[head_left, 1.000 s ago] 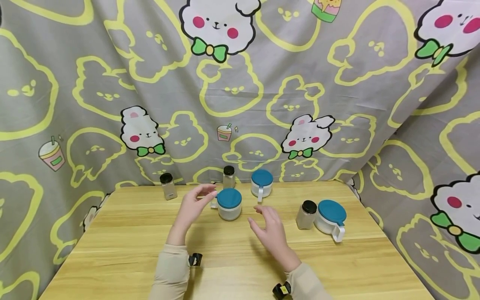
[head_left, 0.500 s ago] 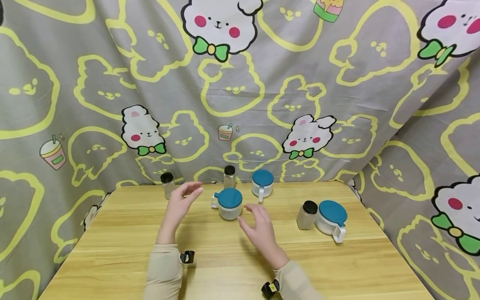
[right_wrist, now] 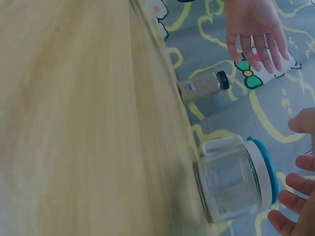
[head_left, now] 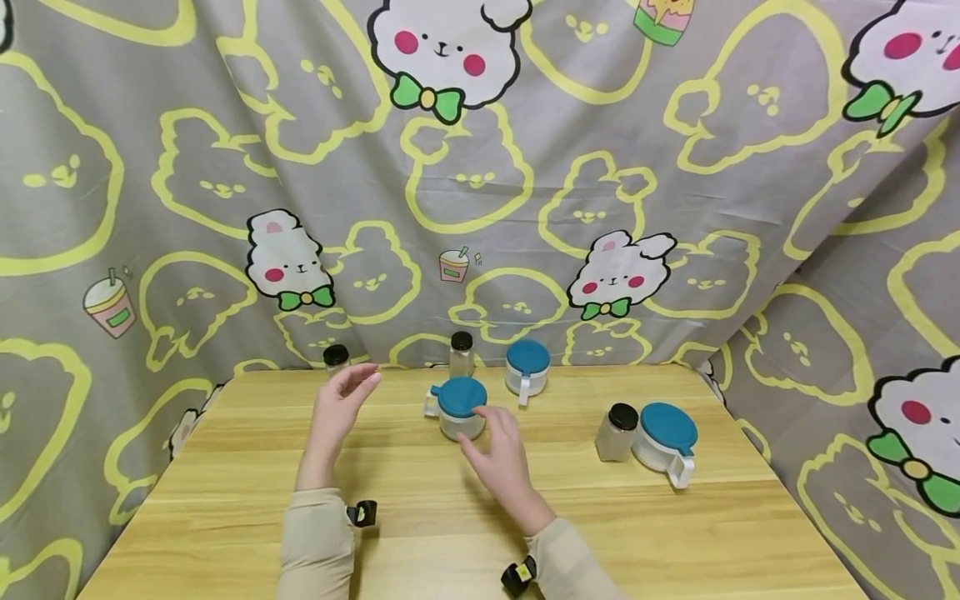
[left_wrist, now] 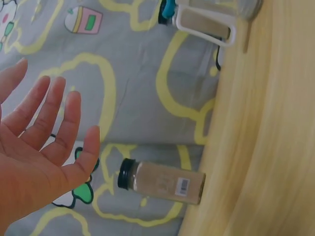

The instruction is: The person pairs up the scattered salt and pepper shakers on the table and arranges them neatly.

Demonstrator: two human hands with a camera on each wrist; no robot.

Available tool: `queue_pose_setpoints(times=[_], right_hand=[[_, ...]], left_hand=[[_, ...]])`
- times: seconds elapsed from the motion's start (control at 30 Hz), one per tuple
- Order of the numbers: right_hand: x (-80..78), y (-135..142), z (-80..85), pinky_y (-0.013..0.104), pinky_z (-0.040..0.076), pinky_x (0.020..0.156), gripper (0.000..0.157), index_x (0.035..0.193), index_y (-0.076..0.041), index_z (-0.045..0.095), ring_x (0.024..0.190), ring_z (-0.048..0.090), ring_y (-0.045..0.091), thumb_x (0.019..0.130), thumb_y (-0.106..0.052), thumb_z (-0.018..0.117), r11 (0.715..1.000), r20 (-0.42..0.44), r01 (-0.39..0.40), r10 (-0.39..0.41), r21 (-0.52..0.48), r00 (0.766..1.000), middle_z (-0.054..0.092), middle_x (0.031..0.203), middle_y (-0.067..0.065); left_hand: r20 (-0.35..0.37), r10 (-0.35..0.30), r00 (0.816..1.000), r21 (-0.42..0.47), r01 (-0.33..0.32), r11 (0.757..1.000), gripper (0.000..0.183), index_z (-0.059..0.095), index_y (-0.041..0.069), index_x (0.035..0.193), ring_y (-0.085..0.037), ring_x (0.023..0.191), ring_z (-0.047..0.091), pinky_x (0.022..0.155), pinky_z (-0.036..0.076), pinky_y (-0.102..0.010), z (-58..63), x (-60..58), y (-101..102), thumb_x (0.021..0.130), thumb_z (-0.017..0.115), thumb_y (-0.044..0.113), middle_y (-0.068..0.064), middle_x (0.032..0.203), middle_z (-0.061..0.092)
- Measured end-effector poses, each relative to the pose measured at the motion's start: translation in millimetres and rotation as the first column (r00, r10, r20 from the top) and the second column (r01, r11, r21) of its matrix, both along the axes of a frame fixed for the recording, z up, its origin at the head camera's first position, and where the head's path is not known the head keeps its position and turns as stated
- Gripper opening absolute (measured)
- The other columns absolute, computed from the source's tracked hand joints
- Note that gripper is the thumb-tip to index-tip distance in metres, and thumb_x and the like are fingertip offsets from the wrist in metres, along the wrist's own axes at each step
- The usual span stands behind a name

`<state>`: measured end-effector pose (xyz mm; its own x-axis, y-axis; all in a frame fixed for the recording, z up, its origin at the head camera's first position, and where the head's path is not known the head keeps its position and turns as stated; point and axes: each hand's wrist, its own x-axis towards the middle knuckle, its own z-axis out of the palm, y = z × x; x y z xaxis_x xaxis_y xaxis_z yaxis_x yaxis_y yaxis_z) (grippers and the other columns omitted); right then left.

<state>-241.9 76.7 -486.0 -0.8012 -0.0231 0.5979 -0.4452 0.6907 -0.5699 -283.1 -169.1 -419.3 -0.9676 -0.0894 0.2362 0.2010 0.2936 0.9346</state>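
Observation:
A glass seasoning jar with a blue lid and white handle (head_left: 459, 398) stands mid-table, its handle to the left. My right hand (head_left: 501, 458) is beside it, fingers loosely bent; thumb and fingertips overlap its right side in the head view. The right wrist view shows those fingers (right_wrist: 298, 189) close to the lid of the jar (right_wrist: 229, 184), not wrapped round it. My left hand (head_left: 333, 417) is raised with relaxed, spread fingers (left_wrist: 66, 130) and holds nothing. Behind it stands a black-capped spice bottle (left_wrist: 165, 183), partly hidden in the head view.
Another black-capped bottle (head_left: 461, 358) and a blue-lidded jar (head_left: 527, 358) stand at the back of the wooden table (head_left: 420, 533). To the right, a third black-capped bottle (head_left: 617, 435) stands close beside a blue-lidded jar (head_left: 667, 433). A patterned curtain (head_left: 465, 192) hangs behind.
My left hand has moved left, away from the middle jar's handle and toward the left bottle. My right hand has moved left to the middle jar. The jars and bottles stand where they were.

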Motion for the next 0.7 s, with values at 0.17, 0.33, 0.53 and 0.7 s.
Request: queue_pose_setpoints(times=[0.17, 0.33, 0.53, 0.7], right_hand=[[-0.4, -10, -1.0, 0.038, 0.044, 0.088, 0.039, 0.110, -0.012, 0.057, 0.105, 0.049, 0.017, 0.077, -0.029, 0.068, 1.000, 0.010, 0.012, -0.012, -0.001, 1.000, 0.054, 0.109, 0.002], [-0.8, -18, -1.0, 0.041, 0.040, 0.090, 0.038, 0.111, -0.014, 0.056, 0.108, 0.046, 0.020, 0.078, -0.030, 0.067, 1.000, 0.017, 0.016, -0.016, 0.012, 1.000, 0.052, 0.114, 0.004], [-3.9, -25, -3.5, 0.045, 0.034, 0.093, 0.038, 0.110, -0.013, 0.056, 0.112, 0.041, 0.022, 0.077, -0.029, 0.068, 1.000, -0.014, 0.020, -0.020, 0.022, 1.000, 0.048, 0.117, 0.004], [-9.4, -31, -7.9, 0.048, 0.031, 0.096, 0.038, 0.110, -0.014, 0.056, 0.118, 0.036, 0.023, 0.077, -0.029, 0.069, 0.999, -0.017, 0.021, -0.020, 0.039, 1.000, 0.046, 0.120, 0.004]], left_hand=[[0.018, 0.039, 0.999, -0.007, -0.039, 0.999, 0.042, 0.060, 0.017, 0.113, 0.001, 0.093, 0.054, 0.083, 0.043, -0.017, -7.8, -4.8, -7, 0.081, 0.060, 0.044, 0.000, 0.109, 0.061], [0.031, 0.077, 0.997, -0.004, -0.077, 0.997, 0.045, 0.060, 0.015, 0.114, 0.002, 0.092, 0.054, 0.082, 0.042, -0.017, -12.5, -8.4, -13, 0.081, 0.060, 0.045, 0.005, 0.104, 0.061], [0.030, 0.087, 0.996, -0.005, -0.087, 0.996, 0.044, 0.060, 0.013, 0.114, 0.004, 0.090, 0.054, 0.080, 0.042, -0.016, -16.8, -10.7, -17, 0.082, 0.060, 0.043, 0.002, 0.105, 0.062], [0.052, 0.093, 0.994, -0.009, -0.093, 0.996, 0.044, 0.059, 0.014, 0.115, 0.005, 0.091, 0.054, 0.080, 0.042, -0.015, -19.6, -10.6, -18, 0.082, 0.060, 0.044, 0.000, 0.109, 0.061]])
